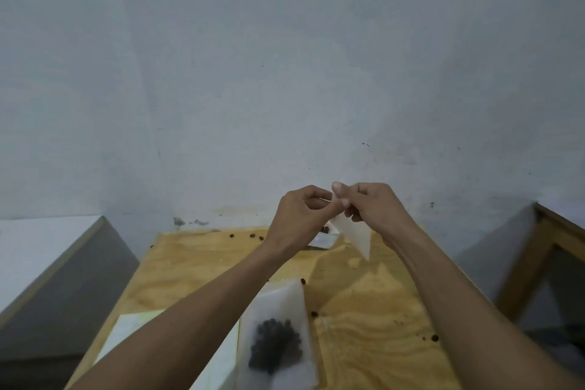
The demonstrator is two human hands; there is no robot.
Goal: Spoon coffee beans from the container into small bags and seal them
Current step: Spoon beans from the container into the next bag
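Note:
Both hands are raised above the far end of the wooden table (364, 320). My left hand (297, 218) and my right hand (373, 209) pinch the top edge of a small translucent white bag (356, 234), which hangs down from the fingers and looks empty. Closer to me lies another translucent bag (278, 336) with a dark heap of coffee beans inside. A white container (323, 241) with some beans sits behind my left wrist, mostly hidden. No spoon is visible.
Loose beans (434, 338) are scattered over the table. A white flat object (126, 329) lies under my left forearm. A grey-white counter (47, 260) stands at left, a wooden frame (544, 250) at right, and a pale wall behind.

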